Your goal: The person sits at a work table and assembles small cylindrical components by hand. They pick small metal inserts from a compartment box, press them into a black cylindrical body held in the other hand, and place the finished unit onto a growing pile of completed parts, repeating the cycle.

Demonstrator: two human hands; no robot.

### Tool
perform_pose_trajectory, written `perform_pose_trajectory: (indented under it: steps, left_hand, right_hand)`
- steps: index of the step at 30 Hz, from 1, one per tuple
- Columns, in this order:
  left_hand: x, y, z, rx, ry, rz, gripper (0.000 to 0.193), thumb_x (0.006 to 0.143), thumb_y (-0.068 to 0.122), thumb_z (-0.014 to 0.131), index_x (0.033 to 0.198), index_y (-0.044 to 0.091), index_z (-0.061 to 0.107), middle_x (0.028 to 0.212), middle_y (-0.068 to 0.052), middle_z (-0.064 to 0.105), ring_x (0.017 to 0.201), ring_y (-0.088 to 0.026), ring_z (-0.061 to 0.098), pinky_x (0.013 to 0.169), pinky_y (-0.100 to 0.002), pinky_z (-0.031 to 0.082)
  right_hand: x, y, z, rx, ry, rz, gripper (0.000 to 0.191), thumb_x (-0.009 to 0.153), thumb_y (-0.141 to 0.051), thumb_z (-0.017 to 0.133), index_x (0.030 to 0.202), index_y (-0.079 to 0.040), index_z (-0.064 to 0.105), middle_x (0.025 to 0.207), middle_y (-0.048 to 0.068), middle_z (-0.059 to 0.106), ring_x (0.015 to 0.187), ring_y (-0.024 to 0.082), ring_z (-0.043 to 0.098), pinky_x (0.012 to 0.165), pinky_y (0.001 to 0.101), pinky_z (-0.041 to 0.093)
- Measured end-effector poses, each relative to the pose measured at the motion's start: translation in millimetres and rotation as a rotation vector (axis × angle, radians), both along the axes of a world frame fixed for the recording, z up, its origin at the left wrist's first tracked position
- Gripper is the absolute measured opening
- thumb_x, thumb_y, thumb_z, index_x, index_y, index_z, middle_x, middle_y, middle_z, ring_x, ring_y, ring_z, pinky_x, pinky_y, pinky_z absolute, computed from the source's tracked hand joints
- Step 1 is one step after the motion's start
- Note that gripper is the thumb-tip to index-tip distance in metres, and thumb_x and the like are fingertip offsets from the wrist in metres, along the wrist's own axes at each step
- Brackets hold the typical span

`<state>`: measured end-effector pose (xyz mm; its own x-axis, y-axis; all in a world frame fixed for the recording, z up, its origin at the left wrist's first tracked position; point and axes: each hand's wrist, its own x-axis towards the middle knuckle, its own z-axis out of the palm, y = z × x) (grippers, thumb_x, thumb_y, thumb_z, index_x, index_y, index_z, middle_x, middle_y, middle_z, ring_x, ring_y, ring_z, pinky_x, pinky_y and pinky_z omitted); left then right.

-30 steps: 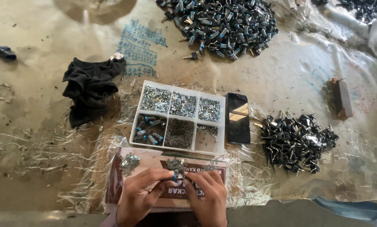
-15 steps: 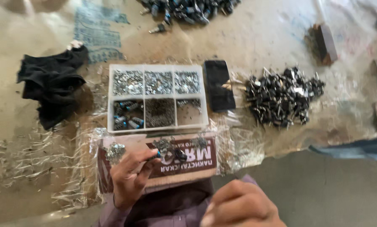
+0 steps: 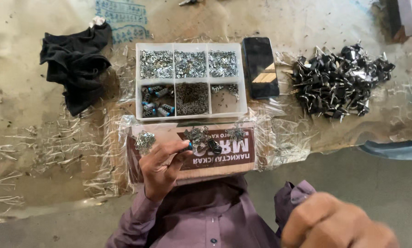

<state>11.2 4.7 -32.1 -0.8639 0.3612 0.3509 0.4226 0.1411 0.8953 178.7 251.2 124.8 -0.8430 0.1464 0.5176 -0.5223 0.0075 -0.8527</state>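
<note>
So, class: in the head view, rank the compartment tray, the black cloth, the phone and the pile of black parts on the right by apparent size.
1. Tray
2. Pile and cloth, too alike to rank
3. Phone

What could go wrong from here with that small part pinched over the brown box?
The left hand pinches a small dark part alone; the right hand is off to the side, so a weak grip could drop it among the loose metal clips on the brown box. The compartment tray sits right behind that box, so a nudge might spill sorted pieces.
</note>
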Motion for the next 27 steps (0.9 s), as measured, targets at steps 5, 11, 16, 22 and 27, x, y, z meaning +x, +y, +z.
perform_pose_trajectory:
  steps: [5,11,16,22,27]
  left_hand:
    - [-1,-1,0,0.061,-0.011,-0.01,0.029,0.083,-0.001,0.083,0.11,0.005,0.075,0.106,-0.008,0.077,0.094,-0.017,0.076,0.081,-0.028,0.061]
    - [-3,-4,2,0.051,-0.047,-0.066,0.031,0.085,-0.006,0.077,0.114,0.006,0.074,0.108,-0.008,0.077,0.096,-0.016,0.077,0.081,-0.027,0.062]
    - [-6,-8,4,0.028,-0.044,-0.117,0.035,0.084,-0.006,0.074,0.117,0.006,0.072,0.112,-0.011,0.076,0.1,-0.021,0.077,0.085,-0.03,0.061]
    - [-8,-12,5,0.079,-0.136,-0.174,0.037,0.088,-0.004,0.074,0.123,0.008,0.07,0.115,-0.013,0.076,0.098,-0.024,0.079,0.081,-0.031,0.064]
    - [-13,-13,-2,0.083,-0.082,-0.185,0.039,0.088,-0.001,0.079,0.125,0.009,0.068,0.112,-0.011,0.076,0.1,-0.024,0.078,0.081,-0.031,0.062]
  right_hand:
    - [-44,0,-54,-0.581,0.238,-0.077,0.021,0.082,-0.004,0.069,0.102,-0.004,0.07,0.072,0.007,0.068,0.066,0.017,0.067,0.057,0.0296,0.055]
    - [-59,-38,-101,0.304,-0.329,-0.338,0.02,0.084,0.001,0.082,0.103,-0.002,0.076,0.097,0.006,0.072,0.087,0.013,0.069,0.074,0.0258,0.056]
    - [-66,-61,-117,0.423,-0.421,-0.449,0.028,0.08,-0.002,0.083,0.106,-0.002,0.074,0.104,0.009,0.072,0.09,0.018,0.07,0.077,0.0273,0.057]
    - [-96,-83,-110,0.479,-0.343,-0.346,0.034,0.08,-0.001,0.083,0.112,-0.001,0.073,0.111,0.012,0.071,0.099,0.021,0.071,0.086,0.0303,0.058]
    - [-107,-83,-121,0.401,-0.428,-0.231,0.029,0.081,0.001,0.083,0.109,-0.002,0.074,0.103,0.009,0.071,0.091,0.018,0.072,0.08,0.0275,0.058]
